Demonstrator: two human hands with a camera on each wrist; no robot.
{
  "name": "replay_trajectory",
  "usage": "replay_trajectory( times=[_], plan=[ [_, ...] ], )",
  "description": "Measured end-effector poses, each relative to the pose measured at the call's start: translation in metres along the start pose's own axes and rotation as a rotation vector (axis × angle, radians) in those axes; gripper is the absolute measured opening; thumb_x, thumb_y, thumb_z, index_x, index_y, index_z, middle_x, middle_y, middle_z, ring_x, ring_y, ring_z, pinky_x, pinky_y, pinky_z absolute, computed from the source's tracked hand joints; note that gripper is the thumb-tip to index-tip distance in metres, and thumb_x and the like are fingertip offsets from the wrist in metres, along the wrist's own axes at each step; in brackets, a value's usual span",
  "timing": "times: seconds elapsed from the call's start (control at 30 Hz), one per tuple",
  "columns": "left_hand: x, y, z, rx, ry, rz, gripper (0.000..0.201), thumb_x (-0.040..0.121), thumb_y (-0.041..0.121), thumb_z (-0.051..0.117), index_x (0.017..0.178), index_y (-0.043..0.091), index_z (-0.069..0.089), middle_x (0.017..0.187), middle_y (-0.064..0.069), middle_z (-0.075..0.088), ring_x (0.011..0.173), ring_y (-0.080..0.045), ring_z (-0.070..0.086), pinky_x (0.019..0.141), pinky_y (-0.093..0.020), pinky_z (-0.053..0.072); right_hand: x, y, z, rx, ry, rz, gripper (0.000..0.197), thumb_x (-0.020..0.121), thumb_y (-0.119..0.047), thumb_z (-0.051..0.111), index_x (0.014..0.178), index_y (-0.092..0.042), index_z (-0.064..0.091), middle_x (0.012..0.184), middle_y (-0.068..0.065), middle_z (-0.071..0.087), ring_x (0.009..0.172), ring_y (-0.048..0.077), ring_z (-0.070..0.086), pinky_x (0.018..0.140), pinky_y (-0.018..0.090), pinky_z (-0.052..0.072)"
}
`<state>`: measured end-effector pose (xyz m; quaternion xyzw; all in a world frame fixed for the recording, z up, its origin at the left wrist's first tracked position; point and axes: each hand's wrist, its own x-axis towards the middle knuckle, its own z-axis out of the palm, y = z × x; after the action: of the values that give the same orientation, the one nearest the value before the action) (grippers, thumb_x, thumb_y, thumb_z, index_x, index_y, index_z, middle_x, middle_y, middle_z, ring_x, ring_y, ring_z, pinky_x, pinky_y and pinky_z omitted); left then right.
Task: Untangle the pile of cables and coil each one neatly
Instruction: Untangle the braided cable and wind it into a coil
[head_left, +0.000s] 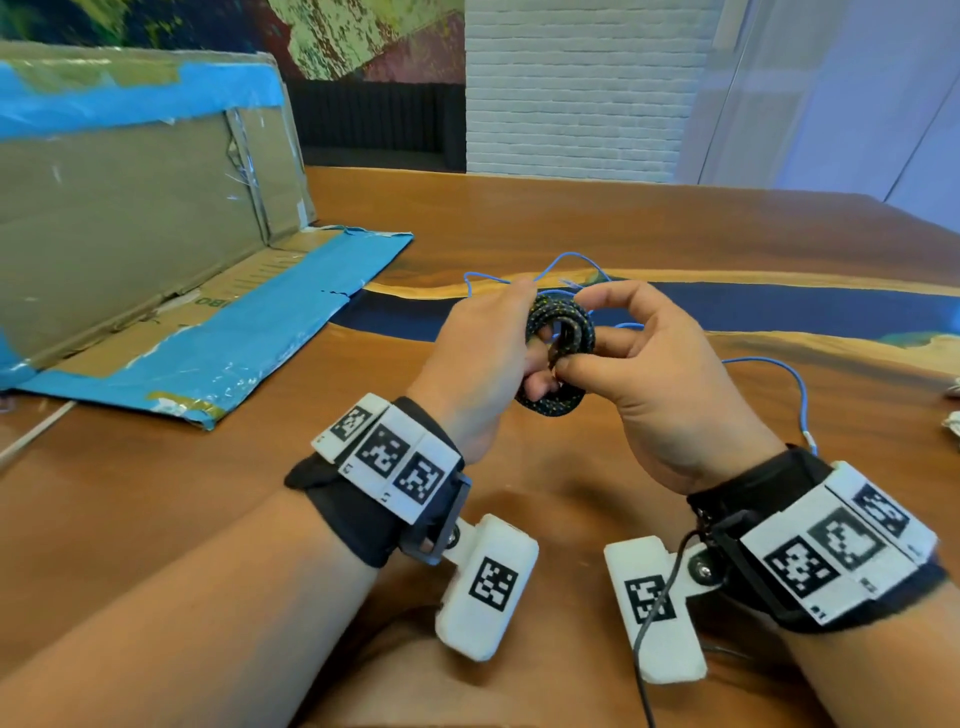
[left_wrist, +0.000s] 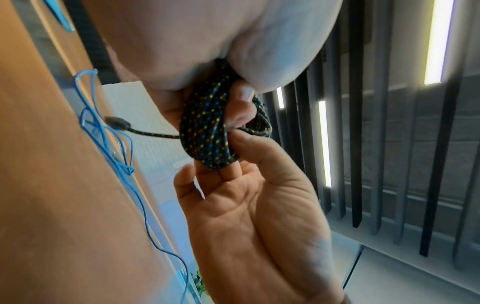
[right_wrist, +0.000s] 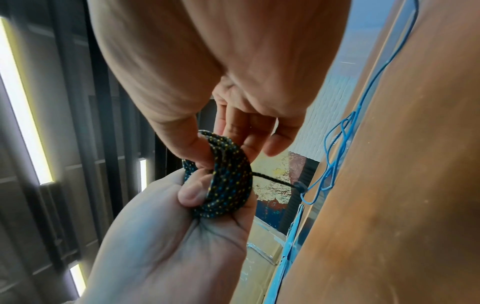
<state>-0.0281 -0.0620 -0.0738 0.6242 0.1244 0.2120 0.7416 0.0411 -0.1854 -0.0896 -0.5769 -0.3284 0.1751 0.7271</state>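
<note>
A black braided cable (head_left: 558, 332) flecked yellow and blue is wound into a small coil and held above the wooden table (head_left: 208, 519). My left hand (head_left: 519, 338) grips the coil from the left, thumb on top and fingers curled through its middle. My right hand (head_left: 597, 338) pinches the coil's right side between index finger and thumb. In the left wrist view the coil (left_wrist: 207, 127) has its plug end (left_wrist: 118, 123) sticking out free. The right wrist view shows the coil (right_wrist: 228, 185) between both hands. A thin blue wire (head_left: 779, 379) lies loose on the table behind them.
A flattened cardboard box (head_left: 130, 197) with blue tape stands at the back left, and its flap (head_left: 234, 338) lies on the table. A dark blue resin strip (head_left: 779, 312) crosses the tabletop. Small white objects (head_left: 953, 415) sit at the right edge.
</note>
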Motion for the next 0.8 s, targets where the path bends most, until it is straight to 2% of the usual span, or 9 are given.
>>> replay_trajectory(
  times=[0.13,0.23,0.37,0.47,0.57,0.6,0.7,0.73,0.8],
  plan=[
    [0.001,-0.001,-0.001,0.115,-0.022,0.056,0.038,0.109,0.028,0.040,0.075,0.013,0.047,0.048,0.000,0.046,0.044,-0.020,0.039,0.041,-0.024,0.031,-0.002,-0.009,-0.003,0.100,-0.176,0.069,0.056,0.073,0.015,0.058,0.123,-0.007,0.045,0.074,0.016,0.070,0.075,0.036,0.067,0.080,0.037,0.055],
    [0.001,-0.002,-0.001,0.166,-0.060,0.068,0.037,0.109,0.027,0.039,0.078,0.010,0.049,0.049,-0.008,0.048,0.043,-0.021,0.038,0.045,-0.026,0.032,-0.006,-0.017,-0.005,0.187,-0.275,0.137,0.059,0.072,0.009,0.051,0.129,-0.007,0.045,0.073,0.016,0.062,0.083,0.041,0.063,0.086,0.039,0.050],
    [0.001,-0.010,-0.001,0.228,-0.076,0.084,0.044,0.108,0.033,0.039,0.071,0.014,0.054,0.061,-0.016,0.051,0.045,-0.021,0.038,0.050,-0.029,0.033,-0.005,-0.012,-0.002,-0.018,-0.205,0.104,0.072,0.073,0.014,0.073,0.135,-0.010,0.046,0.078,0.023,0.069,0.080,0.034,0.066,0.089,0.041,0.053],
    [0.002,-0.012,-0.002,0.284,-0.047,0.099,0.046,0.108,0.035,0.039,0.070,0.012,0.046,0.056,-0.011,0.047,0.044,-0.019,0.038,0.052,-0.029,0.034,-0.004,-0.010,-0.001,-0.159,-0.126,0.065,0.076,0.081,0.013,0.075,0.143,-0.018,0.044,0.085,0.020,0.077,0.082,0.027,0.073,0.095,0.038,0.056],
    [0.002,-0.007,-0.004,0.228,-0.028,0.086,0.048,0.110,0.031,0.037,0.066,0.013,0.042,0.046,0.000,0.032,0.043,-0.020,0.032,0.048,-0.026,0.032,-0.002,-0.012,-0.005,-0.353,-0.005,-0.004,0.058,0.081,0.007,0.076,0.128,-0.023,0.060,0.099,0.002,0.077,0.086,0.016,0.072,0.085,0.030,0.059],
    [0.001,-0.005,-0.003,0.207,-0.033,0.079,0.049,0.110,0.030,0.037,0.065,0.013,0.042,0.047,0.000,0.030,0.043,-0.020,0.031,0.047,-0.026,0.031,-0.002,-0.012,-0.006,-0.450,0.038,-0.024,0.053,0.078,0.002,0.079,0.120,-0.026,0.065,0.099,-0.002,0.073,0.083,0.015,0.069,0.081,0.032,0.059],
    [0.000,-0.004,-0.002,0.191,-0.036,0.080,0.048,0.111,0.029,0.036,0.065,0.014,0.041,0.047,0.001,0.027,0.045,-0.019,0.027,0.046,-0.026,0.029,0.000,-0.011,-0.012,-0.479,0.054,0.008,0.044,0.075,-0.004,0.085,0.111,-0.023,0.068,0.071,0.001,0.061,0.061,0.018,0.059,0.067,0.046,0.059],
    [0.000,-0.004,-0.003,0.188,-0.033,0.086,0.048,0.111,0.029,0.035,0.066,0.014,0.041,0.047,0.002,0.027,0.046,-0.019,0.026,0.047,-0.027,0.028,0.000,-0.012,-0.013,-0.446,0.046,0.032,0.043,0.075,-0.004,0.086,0.111,-0.019,0.068,0.063,0.001,0.063,0.057,0.019,0.060,0.063,0.046,0.059],
    [0.002,-0.003,-0.006,0.179,-0.030,0.096,0.046,0.111,0.029,0.035,0.067,0.015,0.039,0.051,0.001,0.025,0.048,-0.019,0.024,0.049,-0.029,0.026,-0.001,-0.011,-0.015,-0.376,0.056,0.060,0.040,0.078,-0.005,0.085,0.112,-0.016,0.067,0.064,0.005,0.073,0.056,0.024,0.066,0.065,0.044,0.062]
  ],
)
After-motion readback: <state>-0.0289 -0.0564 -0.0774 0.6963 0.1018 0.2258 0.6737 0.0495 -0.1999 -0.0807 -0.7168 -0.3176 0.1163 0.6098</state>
